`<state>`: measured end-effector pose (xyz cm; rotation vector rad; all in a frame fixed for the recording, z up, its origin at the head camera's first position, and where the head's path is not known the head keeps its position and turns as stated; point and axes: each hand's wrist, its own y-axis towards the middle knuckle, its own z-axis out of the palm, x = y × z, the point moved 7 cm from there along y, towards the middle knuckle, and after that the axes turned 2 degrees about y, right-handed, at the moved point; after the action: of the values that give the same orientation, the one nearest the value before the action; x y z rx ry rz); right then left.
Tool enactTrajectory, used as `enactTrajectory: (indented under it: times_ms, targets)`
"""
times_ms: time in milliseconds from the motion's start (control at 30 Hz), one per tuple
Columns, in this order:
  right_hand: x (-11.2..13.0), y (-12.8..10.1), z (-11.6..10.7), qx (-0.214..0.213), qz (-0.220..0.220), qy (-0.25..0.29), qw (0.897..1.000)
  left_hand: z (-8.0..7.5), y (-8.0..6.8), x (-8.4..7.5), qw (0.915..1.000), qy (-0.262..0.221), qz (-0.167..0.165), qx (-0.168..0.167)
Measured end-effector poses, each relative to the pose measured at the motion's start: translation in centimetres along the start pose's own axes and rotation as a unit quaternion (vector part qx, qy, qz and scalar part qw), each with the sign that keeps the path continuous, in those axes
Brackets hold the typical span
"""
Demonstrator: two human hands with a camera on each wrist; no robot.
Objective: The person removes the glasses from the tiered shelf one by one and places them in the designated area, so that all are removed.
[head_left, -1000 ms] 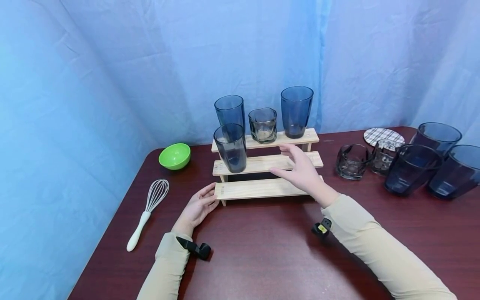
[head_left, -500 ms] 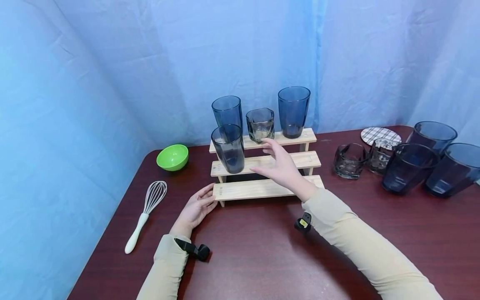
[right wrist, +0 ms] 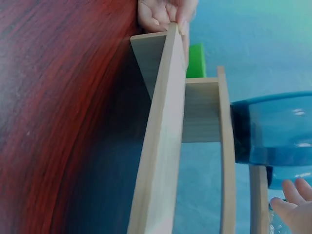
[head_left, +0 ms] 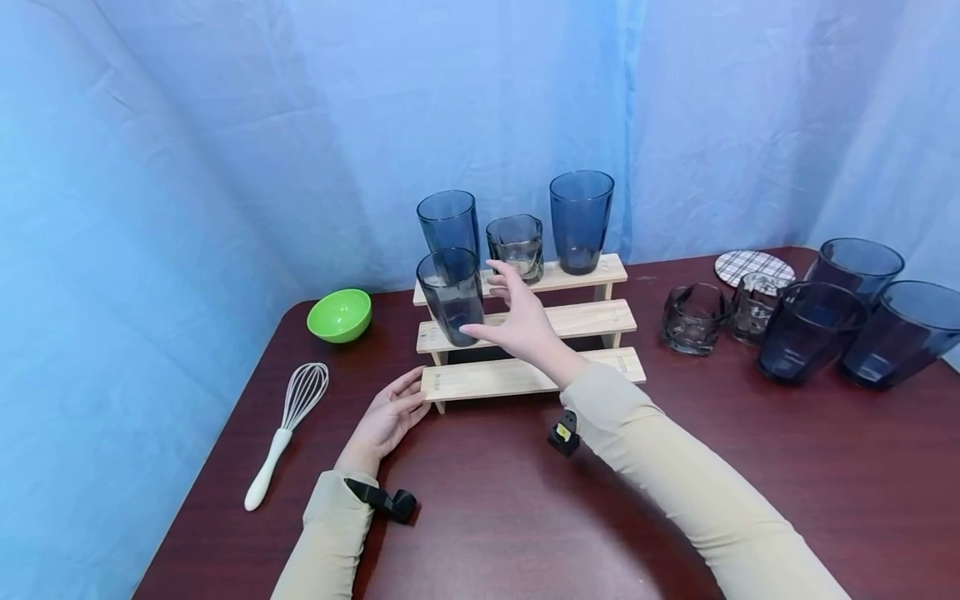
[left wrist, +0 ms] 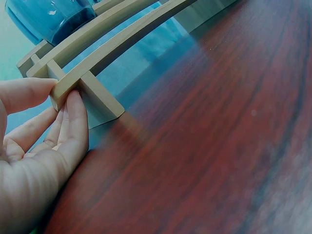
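The left hand [head_left: 385,421] pinches the lowest shelf [head_left: 517,377] of the wooden rack at 8 o'clock. The right hand [head_left: 527,323] is spread, unclenched; the front glass [head_left: 448,292] stands on the middle shelf [head_left: 577,319] at its 10 o'clock, contact unclear.

Smooth glass tumbler [head_left: 450,302], matt wood shelf [head_left: 491,380], glossy table [head_left: 480,508]
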<state>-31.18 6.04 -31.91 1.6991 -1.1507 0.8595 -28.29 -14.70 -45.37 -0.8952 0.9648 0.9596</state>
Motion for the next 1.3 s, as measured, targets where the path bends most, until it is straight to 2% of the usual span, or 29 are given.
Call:
enactTrajectory:
  times_ms: [333, 900, 1133, 1300]
  targets:
    - [0.3, 1.1, 1.6, -0.003, -0.007, 0.001, 1.000, 0.1, 0.0, -0.3, 1.0000, -0.004, 0.006, 0.003]
    - [0.4, 1.2, 2.0, -0.026, -0.039, -0.026, 0.999, 0.2, -0.2, -0.3, 0.9999, -0.011, -0.001, 0.002]
    - [0.1, 1.0, 2.1, -0.030, -0.037, -0.042, 0.998, 0.1, -0.3, -0.2, 0.9999, -0.010, -0.009, -0.007]
    - [0.0, 0.7, 1.9, -0.036, -0.046, -0.036, 0.998, 0.2, -0.3, -0.2, 0.9999, -0.010, -0.009, -0.008]
